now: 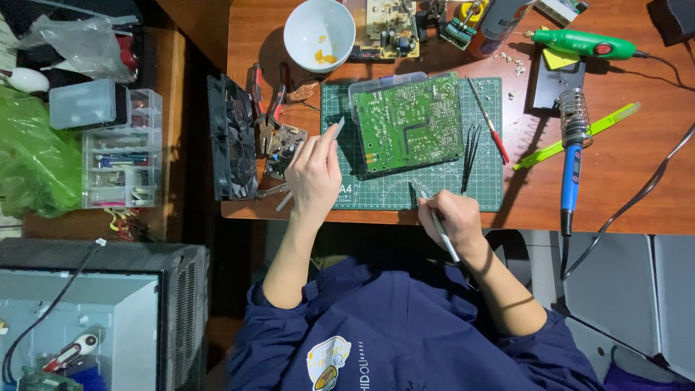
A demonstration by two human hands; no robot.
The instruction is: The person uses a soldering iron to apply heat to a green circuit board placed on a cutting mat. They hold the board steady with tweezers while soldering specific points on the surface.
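Head view: we see our left hand [313,176] closed around a thin pale tool [337,130] just left of the green circuit board [410,122], which lies on the cutting mat [483,190]. Our right hand [447,218] grips a slim pen-like tool [437,223] below the board.

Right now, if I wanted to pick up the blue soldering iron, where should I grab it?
Probably by the blue handle, coming from the near table edge where the cord leaves. Its tip sits up in the coil stand, so slide it back toward you, and stay clear of the metal end.
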